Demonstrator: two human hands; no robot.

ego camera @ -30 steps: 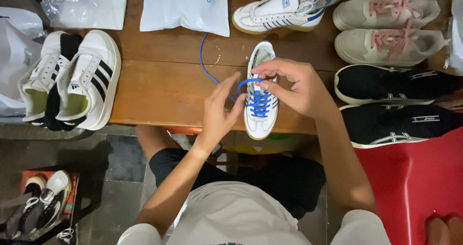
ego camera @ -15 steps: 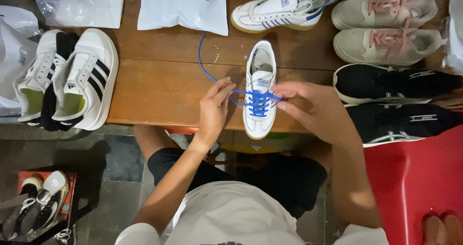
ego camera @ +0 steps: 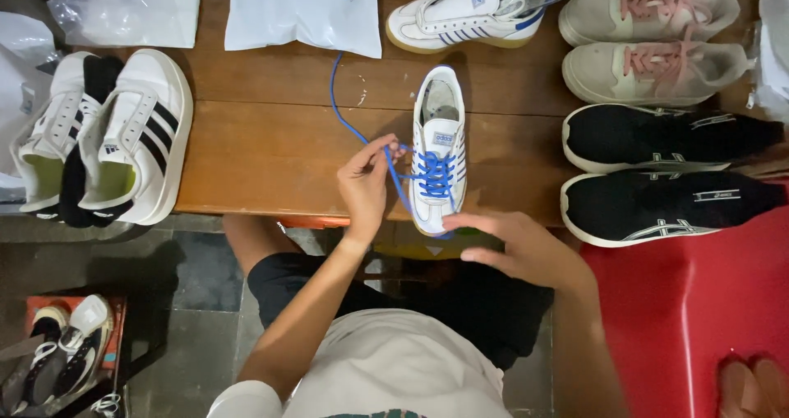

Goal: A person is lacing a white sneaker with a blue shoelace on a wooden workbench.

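Observation:
A white sneaker with blue stripes [ego camera: 438,143] lies on the wooden table [ego camera: 271,147], toe toward me. A blue lace [ego camera: 345,118] runs through its eyelets and trails off to the upper left. My left hand [ego camera: 367,184] pinches the lace just left of the shoe. My right hand [ego camera: 526,249] hovers flat at the table's near edge, fingers spread, fingertips touching the shoe's toe, holding nothing.
A white pair with black stripes [ego camera: 107,134] sits at the left. White plastic bags [ego camera: 304,11] lie at the far edge. Another white and blue shoe [ego camera: 468,11], a pink-laced pair [ego camera: 657,44] and a black pair [ego camera: 674,171] stand to the right, above a red stool [ego camera: 690,319].
My right hand let go of the lace and dropped back to the shoe's toe. My left hand moved up to the lace beside the shoe.

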